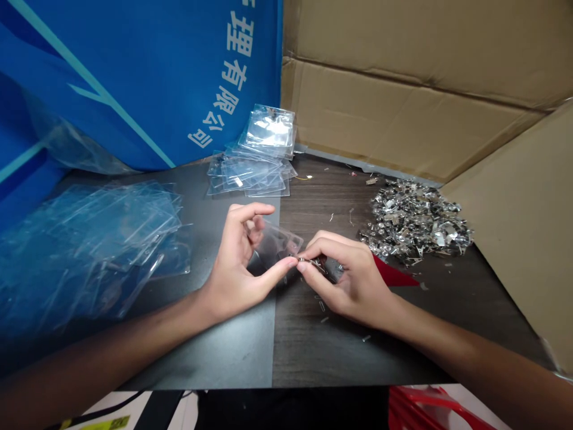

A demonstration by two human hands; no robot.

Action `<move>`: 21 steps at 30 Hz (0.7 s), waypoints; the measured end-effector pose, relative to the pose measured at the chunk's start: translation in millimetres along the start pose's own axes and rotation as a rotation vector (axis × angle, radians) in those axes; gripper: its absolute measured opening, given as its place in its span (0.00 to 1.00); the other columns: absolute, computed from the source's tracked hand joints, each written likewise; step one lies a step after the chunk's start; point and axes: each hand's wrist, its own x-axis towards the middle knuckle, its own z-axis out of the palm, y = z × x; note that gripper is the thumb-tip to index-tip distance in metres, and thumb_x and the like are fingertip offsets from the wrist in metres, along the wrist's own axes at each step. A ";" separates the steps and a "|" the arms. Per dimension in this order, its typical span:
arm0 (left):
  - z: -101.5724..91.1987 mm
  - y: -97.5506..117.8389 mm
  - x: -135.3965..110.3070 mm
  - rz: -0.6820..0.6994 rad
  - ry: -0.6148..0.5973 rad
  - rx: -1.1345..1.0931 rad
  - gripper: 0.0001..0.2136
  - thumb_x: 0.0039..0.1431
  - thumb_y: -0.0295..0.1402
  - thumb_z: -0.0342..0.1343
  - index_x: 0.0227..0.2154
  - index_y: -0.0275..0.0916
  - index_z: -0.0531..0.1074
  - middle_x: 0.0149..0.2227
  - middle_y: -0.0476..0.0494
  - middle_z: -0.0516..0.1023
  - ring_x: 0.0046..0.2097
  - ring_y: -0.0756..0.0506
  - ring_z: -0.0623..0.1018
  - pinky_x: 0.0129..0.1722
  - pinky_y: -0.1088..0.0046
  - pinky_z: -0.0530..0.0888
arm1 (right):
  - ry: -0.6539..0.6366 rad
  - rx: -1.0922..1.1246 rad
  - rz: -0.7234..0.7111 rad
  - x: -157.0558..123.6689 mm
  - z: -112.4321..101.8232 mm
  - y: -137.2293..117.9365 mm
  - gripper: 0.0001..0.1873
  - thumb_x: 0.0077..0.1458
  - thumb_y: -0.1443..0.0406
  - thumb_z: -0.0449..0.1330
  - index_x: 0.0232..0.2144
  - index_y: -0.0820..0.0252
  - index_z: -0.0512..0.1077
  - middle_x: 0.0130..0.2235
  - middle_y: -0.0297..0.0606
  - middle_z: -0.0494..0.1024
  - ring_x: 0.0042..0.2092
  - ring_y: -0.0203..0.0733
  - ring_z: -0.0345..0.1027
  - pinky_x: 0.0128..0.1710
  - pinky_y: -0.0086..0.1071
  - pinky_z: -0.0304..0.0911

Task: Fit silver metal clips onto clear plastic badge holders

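Note:
My left hand (239,260) pinches a clear plastic badge sleeve (278,243) between thumb and fingers, just above the dark table (250,352). My right hand (347,278) is closed on a small metal clip (311,261), its tip touching the sleeve's lower edge. The two hands meet at the table's middle. A heap of several shiny metal clips (414,222) lies to the right of my right hand. A red object (391,276) shows partly from behind the right hand.
A stack of clear sleeves (259,161) sits at the back centre. A loose pile of clear plastic sleeves (89,251) covers the left. Blue printed fabric (134,77) stands behind, cardboard walls (425,89) at the back and right. Small metal bits lie scattered on the table.

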 end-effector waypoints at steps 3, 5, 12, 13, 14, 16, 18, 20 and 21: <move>-2.1 3.0 1.4 -0.027 -0.017 -0.039 0.35 0.55 0.37 0.77 0.61 0.49 0.64 0.47 0.44 0.66 0.45 0.42 0.70 0.43 0.64 0.72 | -0.008 0.021 0.007 0.8 -1.7 -3.8 0.06 0.68 0.69 0.62 0.36 0.57 0.76 0.34 0.37 0.81 0.35 0.41 0.74 0.36 0.36 0.67; -5.1 4.8 4.5 -0.058 -0.051 -0.103 0.35 0.58 0.37 0.75 0.63 0.48 0.63 0.46 0.44 0.68 0.45 0.42 0.71 0.43 0.64 0.71 | -0.010 0.032 0.032 2.6 -2.4 -3.7 0.06 0.67 0.69 0.63 0.35 0.57 0.77 0.34 0.36 0.81 0.34 0.40 0.74 0.36 0.35 0.66; -27.7 3.6 37.5 -0.315 -0.139 -0.164 0.14 0.61 0.41 0.71 0.42 0.38 0.77 0.34 0.45 0.78 0.36 0.46 0.75 0.37 0.68 0.72 | 0.048 0.103 0.316 7.8 3.7 18.4 0.11 0.66 0.61 0.66 0.48 0.57 0.83 0.45 0.43 0.85 0.38 0.42 0.79 0.39 0.37 0.73; -32.8 4.3 46.1 -0.311 -0.118 -0.098 0.13 0.59 0.41 0.72 0.37 0.37 0.78 0.34 0.44 0.80 0.36 0.45 0.76 0.37 0.67 0.72 | 0.066 0.119 0.361 7.0 5.5 21.9 0.16 0.66 0.60 0.67 0.54 0.57 0.81 0.50 0.45 0.85 0.39 0.41 0.79 0.39 0.37 0.75; -38.1 5.6 56.3 -0.288 -0.088 -0.030 0.13 0.58 0.41 0.72 0.35 0.37 0.79 0.34 0.43 0.81 0.36 0.44 0.77 0.37 0.66 0.72 | 0.089 0.124 0.399 5.8 7.3 24.8 0.21 0.66 0.59 0.67 0.59 0.57 0.78 0.54 0.47 0.83 0.40 0.41 0.80 0.40 0.37 0.76; -48.6 8.8 82.3 -0.166 -0.007 0.117 0.11 0.58 0.40 0.71 0.35 0.38 0.80 0.35 0.42 0.83 0.37 0.43 0.78 0.38 0.64 0.73 | 0.121 0.103 0.445 3.6 9.9 28.6 0.24 0.68 0.58 0.64 0.63 0.57 0.75 0.59 0.50 0.80 0.44 0.42 0.81 0.43 0.39 0.78; -57.2 10.1 116.2 -0.009 0.079 0.285 0.11 0.59 0.42 0.70 0.33 0.40 0.80 0.35 0.41 0.83 0.37 0.42 0.78 0.39 0.60 0.74 | 0.129 0.074 0.451 2.3 11.0 30.0 0.22 0.69 0.59 0.62 0.61 0.57 0.75 0.58 0.50 0.80 0.45 0.43 0.81 0.45 0.40 0.78; -62.2 5.9 155.4 0.128 0.160 0.382 0.14 0.59 0.48 0.68 0.34 0.42 0.79 0.36 0.42 0.82 0.38 0.41 0.77 0.41 0.57 0.74 | 0.122 0.065 0.441 2.3 10.8 29.7 0.18 0.69 0.60 0.61 0.58 0.57 0.76 0.55 0.48 0.81 0.45 0.43 0.81 0.45 0.39 0.77; -63.0 1.4 175.5 0.159 0.146 0.415 0.15 0.60 0.49 0.68 0.35 0.43 0.77 0.38 0.45 0.81 0.42 0.42 0.77 0.45 0.57 0.75 | 0.118 0.067 0.434 2.7 10.5 29.2 0.17 0.69 0.60 0.61 0.57 0.57 0.77 0.53 0.47 0.81 0.44 0.43 0.81 0.44 0.38 0.77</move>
